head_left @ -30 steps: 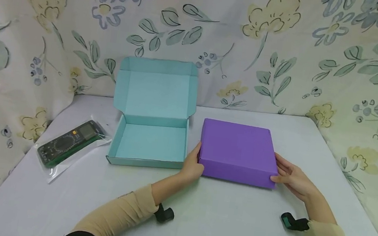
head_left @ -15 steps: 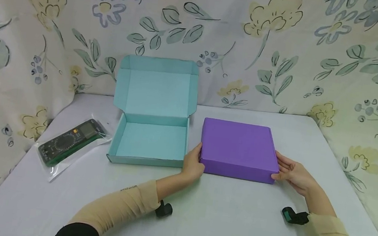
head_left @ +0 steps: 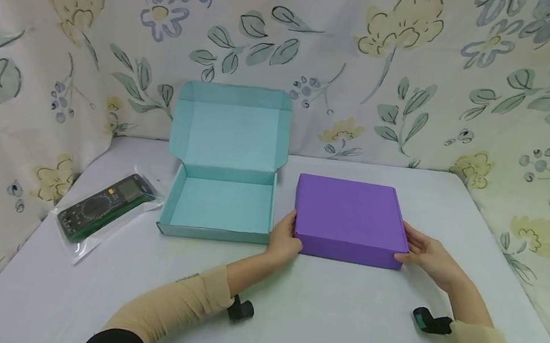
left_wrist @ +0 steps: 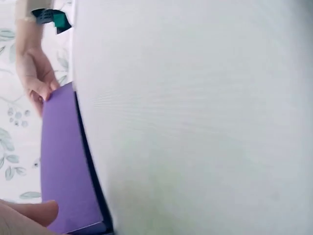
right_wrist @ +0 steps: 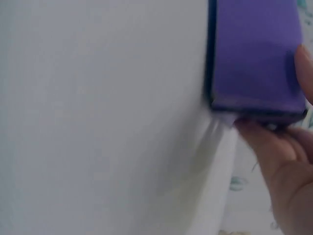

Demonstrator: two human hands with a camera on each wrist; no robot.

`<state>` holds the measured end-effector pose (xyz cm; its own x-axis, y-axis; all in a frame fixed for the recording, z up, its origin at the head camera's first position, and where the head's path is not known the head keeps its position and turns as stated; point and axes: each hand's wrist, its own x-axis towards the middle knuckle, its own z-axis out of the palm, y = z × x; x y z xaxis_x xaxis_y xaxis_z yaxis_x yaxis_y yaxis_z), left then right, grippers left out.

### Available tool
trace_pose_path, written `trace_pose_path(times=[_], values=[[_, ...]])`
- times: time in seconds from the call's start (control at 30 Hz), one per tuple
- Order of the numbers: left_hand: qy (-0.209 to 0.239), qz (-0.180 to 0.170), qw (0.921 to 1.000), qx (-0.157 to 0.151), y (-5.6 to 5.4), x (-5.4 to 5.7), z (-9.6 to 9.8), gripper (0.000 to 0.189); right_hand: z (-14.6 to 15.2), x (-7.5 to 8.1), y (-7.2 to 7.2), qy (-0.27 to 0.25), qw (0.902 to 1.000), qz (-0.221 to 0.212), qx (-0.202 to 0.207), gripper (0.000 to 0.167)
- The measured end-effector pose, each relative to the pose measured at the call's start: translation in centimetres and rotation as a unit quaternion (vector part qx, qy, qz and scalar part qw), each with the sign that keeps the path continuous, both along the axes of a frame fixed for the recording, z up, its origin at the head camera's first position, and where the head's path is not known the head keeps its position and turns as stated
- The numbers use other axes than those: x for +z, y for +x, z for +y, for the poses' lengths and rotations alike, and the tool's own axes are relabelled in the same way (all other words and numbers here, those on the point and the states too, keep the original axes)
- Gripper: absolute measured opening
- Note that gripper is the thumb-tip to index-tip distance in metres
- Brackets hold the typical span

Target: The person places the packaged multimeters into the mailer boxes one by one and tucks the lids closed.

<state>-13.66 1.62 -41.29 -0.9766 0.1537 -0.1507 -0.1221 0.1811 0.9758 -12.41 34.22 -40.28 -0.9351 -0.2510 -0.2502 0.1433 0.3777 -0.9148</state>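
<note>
A closed purple cardboard box lies flat on the white table, to the right of an open teal box. My left hand holds its left side, the thumb on the front corner. On the opposite side my right hand grips the right end, with the thumb at the front corner and the fingers along the side. In the left wrist view the left thumb lies against the purple front face. The right wrist view shows the right hand's fingers against the box's end.
The teal box stands with its lid raised and nothing inside. A multimeter in a clear plastic bag lies at the left. Behind the white table hangs a flowered cloth.
The purple box has shifted very slightly, its front edge a little farther back, with both hands staying on its sides. The head view has moved a little.
</note>
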Motion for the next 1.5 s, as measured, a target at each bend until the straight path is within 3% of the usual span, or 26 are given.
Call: trace_pose_path(times=[0.2, 0.43, 0.57, 0.73, 0.83, 1.0, 1.13, 1.23, 1.33, 1.5], values=[[0.039, -0.069, 0.9963, -0.033, -0.3, 1.0, -0.2, 0.092, -1.2, 0.8, 0.1, 0.070, 0.9972, 0.024, 0.006, 0.089], [0.027, -0.073, 0.9956, -0.052, -0.4, 1.1, -0.2, 0.095, -1.2, 0.9, -0.4, 0.075, 0.9970, 0.019, 0.002, 0.088], [0.047, -0.086, 0.9935, -0.058, -0.5, 1.3, -0.4, 0.096, -1.2, 1.0, -0.4, 0.073, 0.9972, 0.015, -0.004, 0.089], [0.091, -0.108, 0.9887, -0.051, -0.8, 1.8, -0.9, 0.080, -1.7, 1.4, 0.1, 0.081, 0.9961, 0.007, -0.034, 0.089], [0.145, -0.126, 0.9804, -0.043, -0.8, 2.0, -1.4, 0.067, -2.4, 1.9, 0.6, 0.077, 0.9938, 0.011, -0.079, 0.082], [0.253, -0.145, 0.9563, -0.023, -0.7, 2.2, -2.7, 0.063, -4.0, 2.4, 1.2, 0.021, 0.9827, 0.046, -0.178, 0.072], [0.277, -0.136, 0.9508, -0.028, -0.6, 2.6, -4.1, 0.062, -5.1, 2.3, 1.6, -0.028, 0.9748, 0.078, -0.207, 0.071], [0.282, -0.131, 0.9499, -0.034, -0.5, 3.0, -5.1, 0.062, -5.8, 2.3, 1.8, -0.057, 0.9726, 0.096, -0.204, 0.073], [0.292, -0.127, 0.9473, -0.036, -0.6, 3.5, -6.2, 0.062, -6.7, 2.5, 1.9, -0.117, 0.9703, 0.104, -0.184, 0.075], [0.308, -0.120, 0.9432, -0.037, -0.6, 3.9, -7.9, 0.064, -8.3, 2.8, 1.6, -0.197, 0.9686, 0.082, -0.128, 0.079]])
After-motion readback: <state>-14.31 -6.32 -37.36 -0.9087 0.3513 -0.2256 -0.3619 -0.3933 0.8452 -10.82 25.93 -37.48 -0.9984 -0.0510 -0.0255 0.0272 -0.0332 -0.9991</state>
